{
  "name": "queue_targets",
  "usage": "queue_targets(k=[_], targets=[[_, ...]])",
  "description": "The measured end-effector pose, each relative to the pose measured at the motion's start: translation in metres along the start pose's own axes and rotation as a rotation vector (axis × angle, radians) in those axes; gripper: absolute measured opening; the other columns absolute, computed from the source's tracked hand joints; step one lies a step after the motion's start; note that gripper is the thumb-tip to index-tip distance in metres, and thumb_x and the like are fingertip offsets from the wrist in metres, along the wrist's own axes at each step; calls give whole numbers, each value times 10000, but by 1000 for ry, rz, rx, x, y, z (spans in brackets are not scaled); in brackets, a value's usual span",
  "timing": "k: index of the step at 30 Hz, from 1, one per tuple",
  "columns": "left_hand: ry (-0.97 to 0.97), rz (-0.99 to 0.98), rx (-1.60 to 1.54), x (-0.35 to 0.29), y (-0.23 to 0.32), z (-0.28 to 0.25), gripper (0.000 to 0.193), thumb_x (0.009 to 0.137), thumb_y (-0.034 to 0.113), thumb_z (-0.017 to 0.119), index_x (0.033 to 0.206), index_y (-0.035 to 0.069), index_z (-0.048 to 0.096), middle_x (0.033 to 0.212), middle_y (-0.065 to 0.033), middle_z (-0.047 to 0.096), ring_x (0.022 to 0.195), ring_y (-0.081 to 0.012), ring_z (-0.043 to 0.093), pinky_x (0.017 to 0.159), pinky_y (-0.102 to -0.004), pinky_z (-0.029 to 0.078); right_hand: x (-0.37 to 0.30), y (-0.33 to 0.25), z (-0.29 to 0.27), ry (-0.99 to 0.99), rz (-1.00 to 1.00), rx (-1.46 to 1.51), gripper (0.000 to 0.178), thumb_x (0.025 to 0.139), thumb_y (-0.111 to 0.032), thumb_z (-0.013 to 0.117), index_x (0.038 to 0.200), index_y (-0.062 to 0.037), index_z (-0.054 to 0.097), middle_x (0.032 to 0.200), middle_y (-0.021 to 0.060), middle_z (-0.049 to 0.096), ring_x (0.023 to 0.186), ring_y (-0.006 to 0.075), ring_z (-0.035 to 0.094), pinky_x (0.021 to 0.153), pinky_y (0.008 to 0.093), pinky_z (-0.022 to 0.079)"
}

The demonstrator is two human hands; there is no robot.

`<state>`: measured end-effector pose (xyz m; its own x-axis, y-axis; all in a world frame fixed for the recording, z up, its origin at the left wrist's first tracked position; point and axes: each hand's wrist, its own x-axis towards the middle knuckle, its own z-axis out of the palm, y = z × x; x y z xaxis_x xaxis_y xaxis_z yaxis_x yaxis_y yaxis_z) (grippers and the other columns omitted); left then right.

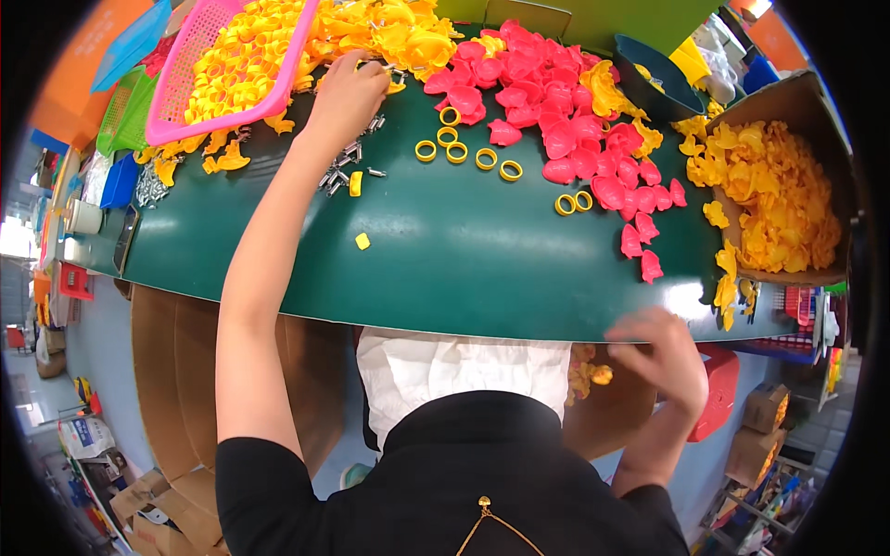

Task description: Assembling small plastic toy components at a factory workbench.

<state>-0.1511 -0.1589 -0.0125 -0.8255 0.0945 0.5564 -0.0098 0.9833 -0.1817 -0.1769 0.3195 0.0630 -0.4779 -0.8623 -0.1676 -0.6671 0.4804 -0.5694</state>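
My left hand [350, 97] reaches to the far side of the green table, between a heap of yellow plastic pieces [399, 42] and a scatter of small metal pins [341, 171]. Its fingers are bent together and the tips are hidden, so what they hold does not show. Near the table's front edge, my right hand [663, 357] is blurred by motion. Its thumb stands apart from the fingers and nothing shows between them. Several yellow rings [456, 152] lie mid-table, left of a pile of pink cup-shaped pieces [556, 102]. Two small yellow pieces [362, 241] lie near my left forearm.
A pink basket [162, 111] full of yellow rings stands far left, beside a green basket [125, 107]. A dark bowl [681, 97] sits at the back right. On the right, a cardboard box [834, 167] holds yellow petal-like pieces. A red stool [718, 394] stands below the table.
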Motion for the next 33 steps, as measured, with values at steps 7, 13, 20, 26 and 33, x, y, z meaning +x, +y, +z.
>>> queue_targets(k=[7,13,20,26,33], targets=[[-101,-18,-269,-68,133,-87,128,685,56,632,796,48,569,904,-99,600,978,-291,575,941,-448,458,191,-3,24,189,-239,72,180,838,-153,624,905,10,659,778,125,638,707,230,617,656,337,478],[-131,-62,-303,-107,202,-91,149,692,29,661,815,62,583,969,-58,610,1079,-281,568,982,-487,431,306,7,42,775,-259,-300,169,822,-166,651,920,-32,684,860,125,665,791,286,644,729,368,508],[-44,-228,-439,-107,203,-88,226,695,37,719,905,54,638,943,-52,624,1078,-301,562,975,-474,434,285,3,19,526,-44,8,279,819,-117,647,1095,-85,629,834,88,636,812,216,637,716,347,511],[-6,-176,-392,-114,206,-89,193,680,54,729,863,53,667,940,-28,656,1032,-278,548,953,-476,440,168,-12,53,147,-143,501,215,834,-18,596,1043,-39,553,851,0,597,806,88,590,736,238,481],[32,-212,-477,-121,224,-80,177,667,38,684,829,16,614,980,-99,644,1041,-299,550,869,-445,515,128,-38,99,282,38,815,163,840,-5,652,1000,-11,625,896,35,676,836,58,635,651,177,469]])
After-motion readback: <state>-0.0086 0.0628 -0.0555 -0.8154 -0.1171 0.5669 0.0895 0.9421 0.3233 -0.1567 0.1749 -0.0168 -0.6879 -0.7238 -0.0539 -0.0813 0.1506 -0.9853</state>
